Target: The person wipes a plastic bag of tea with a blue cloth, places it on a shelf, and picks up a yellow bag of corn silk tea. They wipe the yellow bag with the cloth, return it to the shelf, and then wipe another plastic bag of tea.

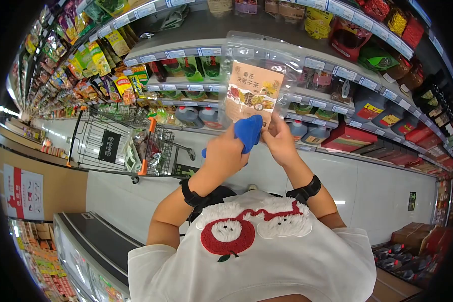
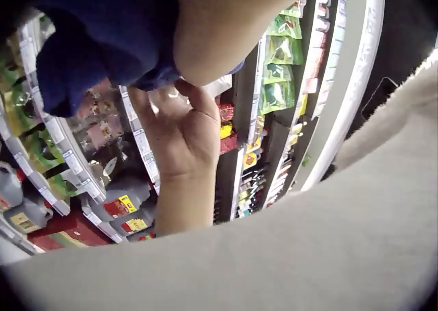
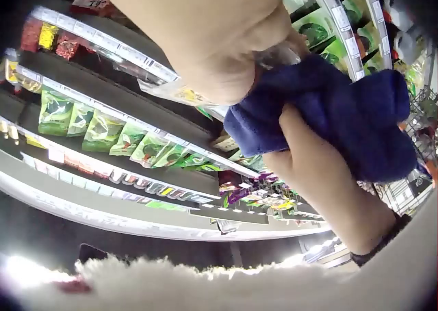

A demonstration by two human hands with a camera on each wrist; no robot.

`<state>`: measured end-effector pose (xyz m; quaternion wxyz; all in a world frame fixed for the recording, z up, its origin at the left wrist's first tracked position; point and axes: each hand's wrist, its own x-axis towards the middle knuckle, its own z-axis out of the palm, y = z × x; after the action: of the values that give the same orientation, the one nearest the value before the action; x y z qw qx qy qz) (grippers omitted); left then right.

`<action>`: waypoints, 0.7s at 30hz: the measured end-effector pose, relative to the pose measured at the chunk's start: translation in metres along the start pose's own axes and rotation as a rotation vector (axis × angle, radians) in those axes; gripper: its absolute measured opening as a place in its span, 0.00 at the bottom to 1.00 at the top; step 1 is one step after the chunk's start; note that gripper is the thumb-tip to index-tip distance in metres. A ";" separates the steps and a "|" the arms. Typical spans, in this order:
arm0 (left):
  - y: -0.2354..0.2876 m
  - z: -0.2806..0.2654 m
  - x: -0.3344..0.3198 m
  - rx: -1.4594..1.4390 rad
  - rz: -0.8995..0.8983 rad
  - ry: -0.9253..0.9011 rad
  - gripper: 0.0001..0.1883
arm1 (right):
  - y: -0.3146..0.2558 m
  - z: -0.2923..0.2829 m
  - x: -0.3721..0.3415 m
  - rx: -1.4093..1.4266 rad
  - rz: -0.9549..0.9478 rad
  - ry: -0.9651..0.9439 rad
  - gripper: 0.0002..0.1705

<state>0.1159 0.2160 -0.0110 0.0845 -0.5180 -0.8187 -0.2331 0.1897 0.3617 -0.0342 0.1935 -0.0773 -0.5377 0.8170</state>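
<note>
A clear plastic pouch of chrysanthemum tea [image 1: 254, 88] with a peach-coloured label is held upright before the shelves. My right hand [image 1: 281, 143] pinches its lower right edge between thumb and fingers. My left hand [image 1: 225, 153] grips a bunched blue cloth [image 1: 248, 132], which overlaps the pouch's bottom edge. In the right wrist view the left thumb lies over the cloth [image 3: 328, 112], and the right hand [image 3: 226, 65] is close beside it. The left wrist view shows the palm side of the right hand [image 2: 181, 130] below the dark blue cloth [image 2: 102, 47].
Shelves [image 1: 186, 54] of packaged goods curve around the front, with large jugs [image 1: 370, 105] and red boxes [image 1: 350, 138] low down. A shopping cart [image 1: 110, 143] holding bagged items stands at the left. A freezer cabinet [image 1: 93, 251] is behind left, and cartons [image 1: 412, 236] sit at right.
</note>
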 end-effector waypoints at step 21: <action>0.022 0.003 -0.002 -0.026 0.017 -0.079 0.13 | -0.007 -0.016 -0.002 -0.397 -0.219 -0.077 0.29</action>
<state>0.1364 0.2238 -0.0076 0.0473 -0.5347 -0.8140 -0.2222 0.1979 0.3768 -0.0340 0.2411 -0.0237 -0.7001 0.6717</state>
